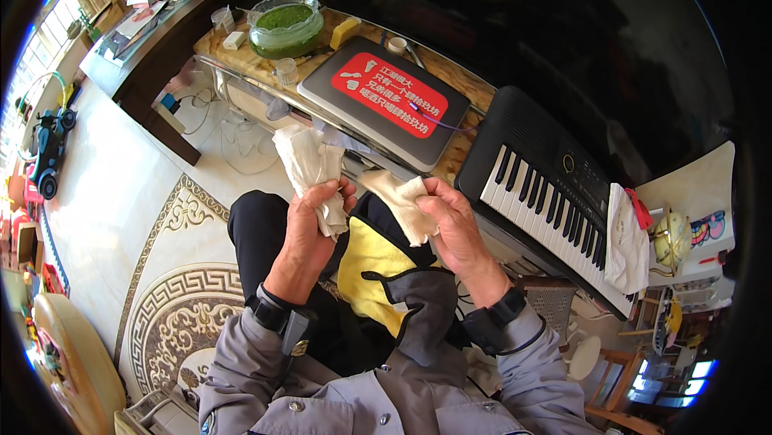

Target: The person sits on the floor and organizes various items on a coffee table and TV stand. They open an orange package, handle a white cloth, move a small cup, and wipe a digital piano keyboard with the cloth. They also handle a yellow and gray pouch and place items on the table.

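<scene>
Bunched white material (306,160), perhaps thin cloth or tissue, is gripped in my left hand (310,218) above my lap. My right hand (455,221) pinches a cream piece of ribbed fabric (401,197) between thumb and fingers. The two pieces are held side by side, with a small gap between them. Below them a yellow and grey towel-like cloth (371,269) lies draped over my lap, its grey side partly folded over. Neither hand touches that cloth.
Ahead, a marble-patterned table (241,64) bears a closed laptop (319,82) with a red sticker, a glass bowl of green plants (286,28) and a yellow sponge (345,33). To the right is an electronic keyboard (537,163) with a white pouch (627,242). A toy vehicle (48,154) stands left.
</scene>
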### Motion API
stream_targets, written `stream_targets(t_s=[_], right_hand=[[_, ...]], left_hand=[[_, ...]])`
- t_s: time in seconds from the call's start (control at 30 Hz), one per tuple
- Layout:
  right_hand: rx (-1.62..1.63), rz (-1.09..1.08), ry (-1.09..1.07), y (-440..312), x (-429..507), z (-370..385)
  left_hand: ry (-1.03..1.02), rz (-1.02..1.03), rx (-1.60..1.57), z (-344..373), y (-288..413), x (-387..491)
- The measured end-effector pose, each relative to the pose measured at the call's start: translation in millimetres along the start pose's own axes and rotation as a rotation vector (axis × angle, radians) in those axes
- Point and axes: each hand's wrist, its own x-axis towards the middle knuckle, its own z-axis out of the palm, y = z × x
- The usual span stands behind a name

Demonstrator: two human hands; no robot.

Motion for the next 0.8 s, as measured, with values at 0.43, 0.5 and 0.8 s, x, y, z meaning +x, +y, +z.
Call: stream_targets(t_s=[0.43,0.5,0.8], right_hand=[[-0.442,0.082,-0.093,-31.9,-8.4,-4.5],[-0.473,0.080,-0.092,-37.3,-10.1,-5.2],[-0.222,0.030,-0.027,-43.9,-19.5,-6.9]], left_hand=[[-0.278,-0.088,0.097,2.0,0.0,-31.2],[-0.241,-0.054,0.290,-1.0,4.7,-31.9],[-0.081,0.001,0.086,-15.9,-2.1,-20.0]])
